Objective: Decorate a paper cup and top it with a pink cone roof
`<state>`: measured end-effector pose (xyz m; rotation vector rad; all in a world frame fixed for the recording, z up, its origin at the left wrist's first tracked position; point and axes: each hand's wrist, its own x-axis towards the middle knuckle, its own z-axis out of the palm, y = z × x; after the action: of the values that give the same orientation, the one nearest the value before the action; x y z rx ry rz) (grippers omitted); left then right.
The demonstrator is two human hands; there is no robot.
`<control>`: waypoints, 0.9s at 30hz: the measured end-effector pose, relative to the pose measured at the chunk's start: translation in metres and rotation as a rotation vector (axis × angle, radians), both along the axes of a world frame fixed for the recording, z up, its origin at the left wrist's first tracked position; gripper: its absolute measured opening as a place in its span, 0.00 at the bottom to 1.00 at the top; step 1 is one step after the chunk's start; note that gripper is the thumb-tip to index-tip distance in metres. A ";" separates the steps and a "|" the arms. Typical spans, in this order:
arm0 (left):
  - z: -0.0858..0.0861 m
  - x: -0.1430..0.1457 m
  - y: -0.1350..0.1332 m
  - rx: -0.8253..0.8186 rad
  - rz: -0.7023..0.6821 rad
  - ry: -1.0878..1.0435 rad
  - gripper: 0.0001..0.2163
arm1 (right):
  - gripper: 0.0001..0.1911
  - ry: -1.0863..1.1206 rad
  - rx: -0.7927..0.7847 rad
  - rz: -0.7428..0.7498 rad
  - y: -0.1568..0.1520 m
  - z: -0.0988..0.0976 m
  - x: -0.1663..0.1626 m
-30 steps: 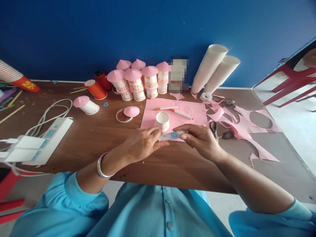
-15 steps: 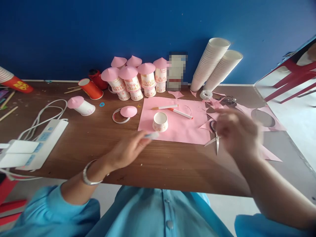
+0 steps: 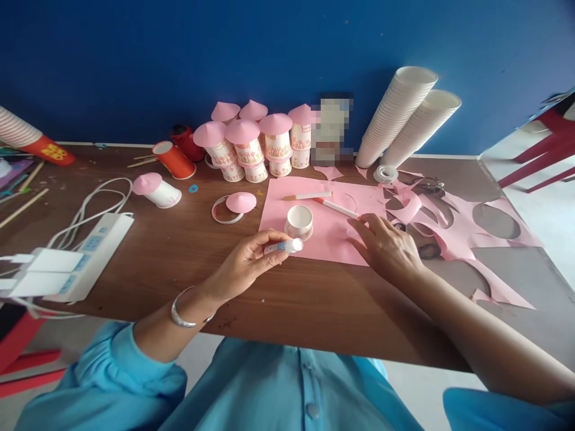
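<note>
My left hand [image 3: 249, 260] pinches a small white glue tube [image 3: 284, 246] and holds it just above the brown table [image 3: 179, 251], in front of a short paper cup [image 3: 299, 221]. The cup stands mouth up on a pink paper sheet [image 3: 335, 233]. My right hand [image 3: 385, 248] rests on that sheet with fingers stretched toward a red-tipped white pen [image 3: 338, 208]. A second pen [image 3: 307, 196] lies behind the cup.
Finished cups with pink cone lids [image 3: 258, 143] cluster at the back, beside two leaning stacks of white cups [image 3: 406, 117]. Pink paper scraps [image 3: 467, 227] and a tape roll [image 3: 386, 173] lie right. A power strip [image 3: 74, 257] with cables sits left. A pink lid [image 3: 240, 202] lies mid-table.
My right hand let go of the glue tube, swung out right over the scissors, then came back onto the pink sheet. My left hand kept the tube.
</note>
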<state>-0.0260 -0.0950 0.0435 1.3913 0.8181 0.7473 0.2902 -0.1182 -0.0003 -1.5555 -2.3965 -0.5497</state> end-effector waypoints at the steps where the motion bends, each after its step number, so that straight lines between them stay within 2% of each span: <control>1: -0.003 -0.001 0.000 -0.050 0.008 -0.032 0.11 | 0.12 0.010 0.074 0.044 -0.004 0.006 -0.001; 3: -0.008 0.000 -0.001 -0.140 0.010 -0.110 0.10 | 0.10 0.116 0.185 0.160 -0.014 0.019 -0.009; 5: -0.010 0.005 -0.001 -0.225 -0.012 -0.212 0.11 | 0.11 0.310 0.120 0.219 -0.020 0.033 -0.022; 9: -0.005 0.020 -0.004 -0.399 -0.143 -0.356 0.13 | 0.18 0.849 -0.338 0.265 -0.019 0.055 -0.052; 13: -0.005 0.028 -0.008 -0.487 -0.267 -0.360 0.16 | 0.18 1.277 -0.625 0.384 -0.010 0.059 -0.073; 16: -0.008 0.025 -0.008 -0.427 -0.300 -0.310 0.17 | 0.13 1.494 -0.732 0.411 -0.007 0.054 -0.079; 21: -0.009 0.016 -0.004 -0.321 -0.341 -0.175 0.14 | 0.12 1.690 -0.822 0.299 -0.007 0.045 -0.078; 27: -0.017 0.020 -0.008 -0.183 -0.155 -0.002 0.11 | 0.12 1.822 -0.782 0.216 -0.010 0.037 -0.083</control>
<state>-0.0056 -0.1034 0.0270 1.2730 0.7482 0.5402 0.2074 -0.1278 0.0362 -0.9439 -1.1098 1.3959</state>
